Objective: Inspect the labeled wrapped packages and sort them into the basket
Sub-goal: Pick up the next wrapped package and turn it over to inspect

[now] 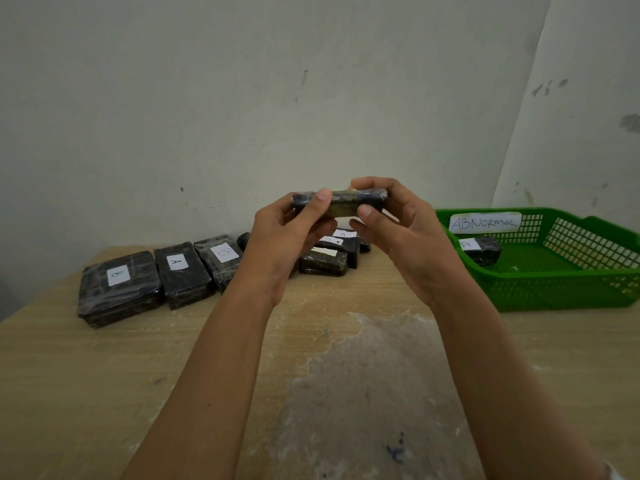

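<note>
Left hand (pixel 282 247) and right hand (pixel 407 237) raised above the desk (pixel 138 375), each pinching one end of the held package (pixel 346 200) between thumb and curled fingers. Held package dark, film-wrapped, turned edge-on towards the camera, roughly level between the two hands. Down and to the left of the left hand, a row of packages (pixel 181 271) flat on the desk, side by side, each with a white label on top; middle one marked A. Just beyond and below the hands, a pile of packages (pixel 325 263), partly hidden by the hands. To the right of the right hand, a green basket (pixel 554 292) on the desk, with a paper tag (pixel 485 222) reading ABNORMOL. Inside the basket, at the end nearer the hands, a single package (pixel 483 252) marked A.
</note>
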